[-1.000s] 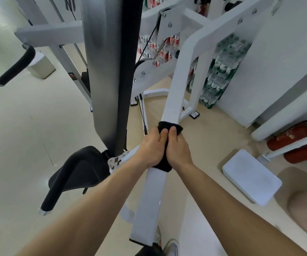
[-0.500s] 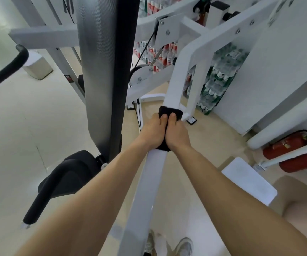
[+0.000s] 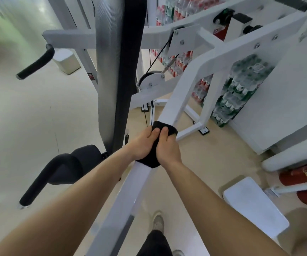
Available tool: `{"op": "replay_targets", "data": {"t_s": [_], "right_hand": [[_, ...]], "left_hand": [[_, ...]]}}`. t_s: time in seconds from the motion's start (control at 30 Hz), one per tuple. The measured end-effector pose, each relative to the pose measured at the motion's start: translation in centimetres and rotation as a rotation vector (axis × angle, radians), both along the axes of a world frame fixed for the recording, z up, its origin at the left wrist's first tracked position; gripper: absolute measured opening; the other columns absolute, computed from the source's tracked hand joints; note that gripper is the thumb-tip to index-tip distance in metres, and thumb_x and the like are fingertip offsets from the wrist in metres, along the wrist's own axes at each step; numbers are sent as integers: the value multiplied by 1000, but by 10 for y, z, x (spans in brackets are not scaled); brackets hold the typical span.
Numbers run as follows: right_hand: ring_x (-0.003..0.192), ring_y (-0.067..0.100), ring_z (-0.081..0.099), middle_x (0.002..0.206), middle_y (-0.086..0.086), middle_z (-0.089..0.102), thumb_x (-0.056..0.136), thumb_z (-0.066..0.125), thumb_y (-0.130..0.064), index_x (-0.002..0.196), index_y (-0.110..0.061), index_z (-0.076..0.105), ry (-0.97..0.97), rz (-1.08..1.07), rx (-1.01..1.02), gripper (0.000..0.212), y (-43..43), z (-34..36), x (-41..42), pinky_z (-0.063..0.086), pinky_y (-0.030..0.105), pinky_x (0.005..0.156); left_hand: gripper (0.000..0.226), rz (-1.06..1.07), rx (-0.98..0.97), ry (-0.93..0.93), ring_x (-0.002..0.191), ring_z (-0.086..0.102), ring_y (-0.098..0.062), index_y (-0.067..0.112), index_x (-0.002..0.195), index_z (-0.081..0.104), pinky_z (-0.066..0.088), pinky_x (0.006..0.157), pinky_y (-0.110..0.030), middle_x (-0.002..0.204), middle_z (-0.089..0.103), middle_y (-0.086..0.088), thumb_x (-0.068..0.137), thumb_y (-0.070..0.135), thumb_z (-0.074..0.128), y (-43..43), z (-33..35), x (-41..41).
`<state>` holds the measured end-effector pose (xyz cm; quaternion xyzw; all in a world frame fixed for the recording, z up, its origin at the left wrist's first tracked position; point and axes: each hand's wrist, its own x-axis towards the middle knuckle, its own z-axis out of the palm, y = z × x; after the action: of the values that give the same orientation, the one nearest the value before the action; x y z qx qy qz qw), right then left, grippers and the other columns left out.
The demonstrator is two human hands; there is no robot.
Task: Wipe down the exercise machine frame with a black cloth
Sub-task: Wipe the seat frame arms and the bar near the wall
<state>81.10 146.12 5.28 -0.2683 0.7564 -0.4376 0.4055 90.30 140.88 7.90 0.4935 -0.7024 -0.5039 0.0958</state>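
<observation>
- At the lower edge of the view, the sloping white frame beam (image 3: pixel 126 196) is running out of sight between my two forearms, so I am not seeing its bottom end. A shoe (image 3: pixel 158 221) is showing on the floor beside it.
- Partway up that beam, the black cloth (image 3: pixel 149 161) is wrapping round the tube and both hands are clamping it there. The left hand (image 3: pixel 141 145) is curling round it from one side and the right hand (image 3: pixel 168 147) from the other, thumbs lying side by side on top.
- The fingers and the beam's underside are hiding beneath, so I am not seeing how far round the cloth is reaching.
- I am judging the wipe as under way, not near done. The paint is looking alike above and below the cloth, so I am not telling wiped metal from unwiped.
- Beyond the hands, the beam is climbing to a bend. The bolted crossbar (image 3: pixel 241 43), the pulley plate (image 3: pixel 152 82) and the other uprights seem to be waiting their turn.
- Farthest off, the bottled water packs (image 3: pixel 237 89) are stacking against the wall, their labels too small to read, and the left edge is smearing into blur.
</observation>
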Motion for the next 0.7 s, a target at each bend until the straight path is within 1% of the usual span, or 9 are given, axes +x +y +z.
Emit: {"op": "replay_targets", "data": {"t_s": [0.03,0.1,0.2,0.33,0.43,0.5,0.57,0.63,0.7], "right_hand": [[117,29,56,132,13,58,104,23,-50,136,-8,43,7,-5,3,57,-8,0,-8,36,31,85],[114,29,56,130,13,59,104,22,-51,135,-7,44,16,-5,8,58,-26,-1,-23,36,31,83],[110,27,58,128,14,61,104,21,-53,135,-7,46,31,11,1,61,-56,-1,-54,38,32,84],[103,26,55,127,16,61,105,19,-53,134,-6,51,65,40,28,64,-110,7,-109,38,32,86],[100,26,54,127,18,62,105,20,-51,131,-5,55,114,19,23,63,-149,9,-145,38,31,85],[98,25,53,127,17,62,105,20,-50,130,-5,56,139,4,28,63,-171,10,-165,36,31,85],[95,23,50,127,17,62,105,19,-50,130,-5,57,137,-7,30,64,-189,11,-181,35,31,84],[94,24,50,126,17,62,105,18,-52,129,-5,58,129,-21,36,66,-201,11,-192,36,32,85],[96,24,51,127,17,62,104,17,-52,132,-5,57,117,-33,40,68,-207,12,-195,37,33,87]], "left_hand": [[37,3,-4,-6,107,60,-27,9,118,57,46,98,-42,114,65,-10,108,37,36,-8,0,-8],[37,-9,-41,-20,106,61,-26,11,117,58,45,99,-42,112,66,-8,108,38,35,-27,-2,-24],[35,-48,-101,-19,101,61,-23,16,112,60,45,92,-37,107,67,-4,108,38,33,-57,-3,-53],[36,-81,-145,-9,100,60,-23,14,111,60,38,82,-29,109,67,-5,109,36,31,-109,1,-107],[41,-103,-171,-27,103,58,-25,10,116,60,38,85,-31,114,65,-7,109,36,29,-149,3,-146],[44,-99,-162,-53,104,56,-23,10,120,59,38,88,-32,119,64,-7,109,39,28,-170,3,-168],[44,-94,-143,-54,106,57,-25,9,122,57,39,92,-35,123,63,-11,109,39,28,-189,3,-187],[44,-98,-144,-48,103,55,-24,8,122,56,38,89,-33,124,63,-13,109,39,28,-203,3,-201],[43,-87,-150,-36,100,54,-22,9,123,56,35,86,-31,122,63,-12,109,39,28,-208,3,-205]]}}
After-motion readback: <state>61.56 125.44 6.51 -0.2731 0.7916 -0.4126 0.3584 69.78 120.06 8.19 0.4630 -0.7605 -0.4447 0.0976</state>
